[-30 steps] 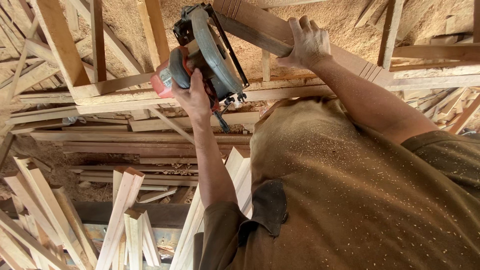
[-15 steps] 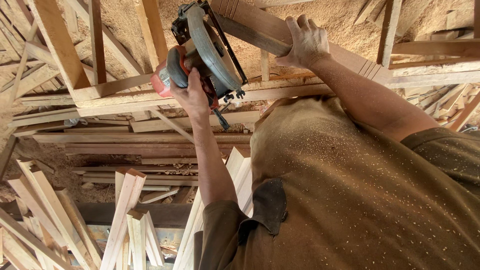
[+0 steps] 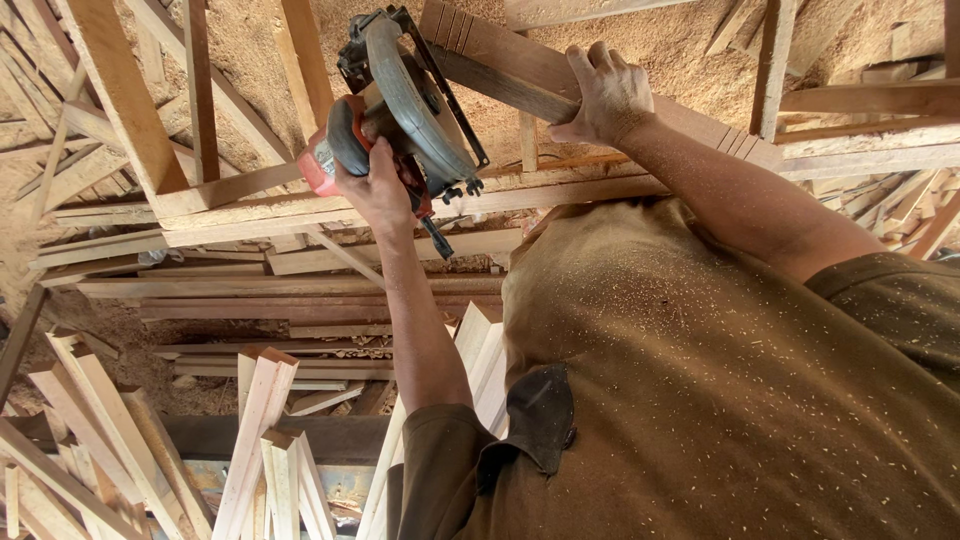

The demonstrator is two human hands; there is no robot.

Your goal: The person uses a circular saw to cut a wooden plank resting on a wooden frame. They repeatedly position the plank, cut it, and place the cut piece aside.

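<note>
Circular saw, red-bodied with a grey blade guard and a black handle, sits at the top of the head view, tilted on the end of a long wooden plank that runs off to the right of it. One hand comes up from below the saw and wraps its fingers fully around the black handle, thumb on the near side, so the grip is closed tight on the tool. The other hand lies to the right of the saw on the plank, fingers curled over the plank's far edge and palm pressed against its face, clamping the board; it is dusted with sawdust. Which hand is the person's left and which the right cannot be told from this angle. Right of the saw, the plank's surface shows several narrow parallel cuts near its ends. Below the saw, the plank rests across a wooden frame of pale battens. Further below the saw, loose cut wooden strips stand in a bundle. Sawdust covers the ground behind the saw, and specks of it cover the person's brown shirt.
</note>
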